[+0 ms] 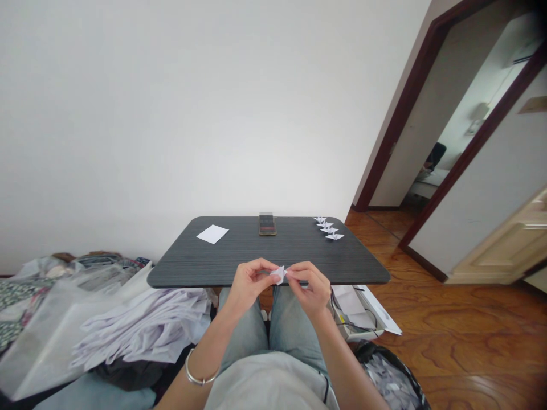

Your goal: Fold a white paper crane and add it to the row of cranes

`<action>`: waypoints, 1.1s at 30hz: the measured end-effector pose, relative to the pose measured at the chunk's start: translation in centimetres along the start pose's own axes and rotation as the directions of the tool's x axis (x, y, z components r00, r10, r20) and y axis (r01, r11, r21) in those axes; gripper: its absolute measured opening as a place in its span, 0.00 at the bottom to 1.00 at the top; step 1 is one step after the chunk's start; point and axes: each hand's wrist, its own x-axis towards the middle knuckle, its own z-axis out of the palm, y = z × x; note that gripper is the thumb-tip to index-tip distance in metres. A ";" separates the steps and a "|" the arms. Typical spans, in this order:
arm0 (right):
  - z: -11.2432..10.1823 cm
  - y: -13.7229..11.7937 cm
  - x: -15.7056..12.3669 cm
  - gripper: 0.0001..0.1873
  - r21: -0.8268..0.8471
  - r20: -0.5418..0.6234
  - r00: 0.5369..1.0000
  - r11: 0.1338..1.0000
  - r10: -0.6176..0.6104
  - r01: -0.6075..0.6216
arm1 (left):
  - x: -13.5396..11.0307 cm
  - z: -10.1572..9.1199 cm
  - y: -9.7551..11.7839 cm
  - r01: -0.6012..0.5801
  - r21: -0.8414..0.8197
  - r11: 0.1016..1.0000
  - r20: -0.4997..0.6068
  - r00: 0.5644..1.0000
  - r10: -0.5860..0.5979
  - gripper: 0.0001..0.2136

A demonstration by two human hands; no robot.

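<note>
Between my hands, over the near edge of the dark table (239, 250), is a small piece of folded white paper (280, 274). My left hand (252, 280) pinches its left side between thumb and fingers. From the right, my right hand (311, 285) grips the paper's other side with its fingertips. Several folded white paper cranes (334, 237) stand in a row at the table's far right. A stack of white square paper (212, 233) lies on the far left. The finer folds of the held piece are too small to make out.
A phone on a stand (267, 224) is at the table's back middle, near the white wall. Left of my legs lie piled clothes (145, 319). On the right floor are a box with papers and cables (356, 310) and a black bag (391, 376).
</note>
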 end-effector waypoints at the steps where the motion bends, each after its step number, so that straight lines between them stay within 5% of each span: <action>1: 0.0 -0.1 0.0 0.08 0.016 -0.002 1.000 1.000 0.011 -0.011 | 0.0 0.0 0.0 -0.008 -0.007 1.000 0.000 1.000 0.008 0.08; 7: 0.1 -0.8 0.0 0.06 0.096 0.022 0.998 0.993 0.065 -0.067 | -0.1 0.0 0.0 -0.042 -0.039 0.998 -0.002 0.999 0.042 0.07; 10: 0.1 -1.6 0.4 0.04 0.225 0.029 0.972 0.946 0.232 -0.233 | -0.1 0.0 0.1 -0.063 -0.029 0.998 0.006 0.998 0.063 0.06; 15: -0.1 -2.4 1.3 0.09 0.418 0.242 0.780 0.663 0.577 -0.620 | -0.1 -0.3 0.2 -0.132 0.055 0.990 0.002 0.991 0.132 0.05; 22: -0.7 -2.5 2.4 0.13 0.418 0.461 0.623 0.465 0.632 -0.781 | 0.0 -0.6 0.1 -0.189 0.151 0.970 0.030 0.982 0.187 0.03; 33: -0.8 -2.5 2.8 0.10 0.394 0.504 0.571 0.415 0.648 -0.820 | 0.0 -0.6 0.4 -0.210 0.169 0.963 0.048 0.978 0.205 0.02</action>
